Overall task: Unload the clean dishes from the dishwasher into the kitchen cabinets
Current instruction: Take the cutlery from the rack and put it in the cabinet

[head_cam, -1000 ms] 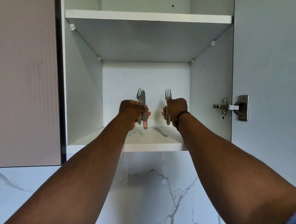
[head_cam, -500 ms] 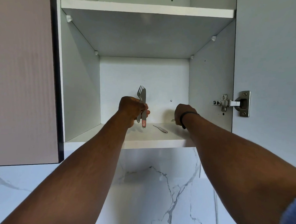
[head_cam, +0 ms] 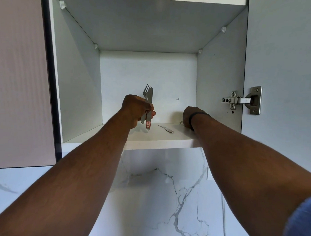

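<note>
Both my arms reach into the open white wall cabinet. My left hand (head_cam: 135,110) grips a steel fork (head_cam: 146,90) and a knife (head_cam: 149,100) together, upright, just above the bottom shelf (head_cam: 150,140); the knife's handle carries a small pink label. My right hand (head_cam: 187,117), a dark band on its wrist, lies low on the shelf at the right. It is curled over a second fork (head_cam: 181,122), of which only the tines peek out at its left. The fingers are hidden behind the back of the hand.
One more piece of steel cutlery (head_cam: 165,128) lies flat on the shelf between my hands. The cabinet's door (head_cam: 279,69) stands open at the right on a metal hinge (head_cam: 240,100). A closed door (head_cam: 20,77) is at the left, a marble backsplash (head_cam: 166,189) below.
My right hand has lowered its fork from upright down onto the shelf at the right. My left hand has kept its fork and knife upright in about the same place.
</note>
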